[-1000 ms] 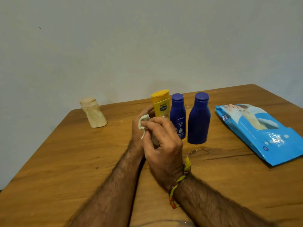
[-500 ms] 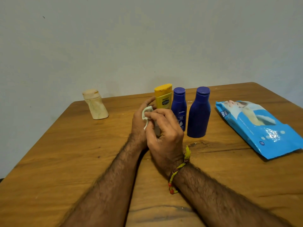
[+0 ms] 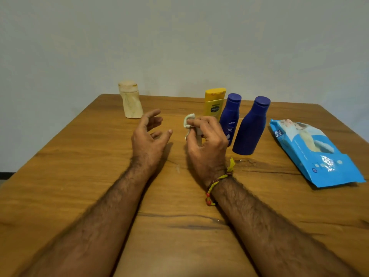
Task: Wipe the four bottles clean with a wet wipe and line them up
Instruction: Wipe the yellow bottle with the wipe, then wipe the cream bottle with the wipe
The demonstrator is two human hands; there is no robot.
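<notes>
Three bottles stand side by side at the table's far middle: a yellow bottle (image 3: 214, 102), a small blue bottle (image 3: 230, 116) and a larger blue bottle (image 3: 250, 126). A cream bottle (image 3: 130, 99) stands alone, far left of them. My right hand (image 3: 207, 142) is just in front of the yellow and small blue bottles, pinching a crumpled wet wipe (image 3: 188, 120) between thumb and fingers. My left hand (image 3: 149, 134) hovers to the left of the wipe, fingers spread and holding nothing, a short way in front of the cream bottle.
A blue wet-wipe pack (image 3: 313, 150) lies flat at the right. The wooden table (image 3: 79, 176) ends at a pale wall behind the bottles. My two forearms cross the near half of the table.
My left hand has let go and moved left away from my right hand, fingers now spread. The wipe stays in my right hand. The view has shifted, with the bottles now further right.
</notes>
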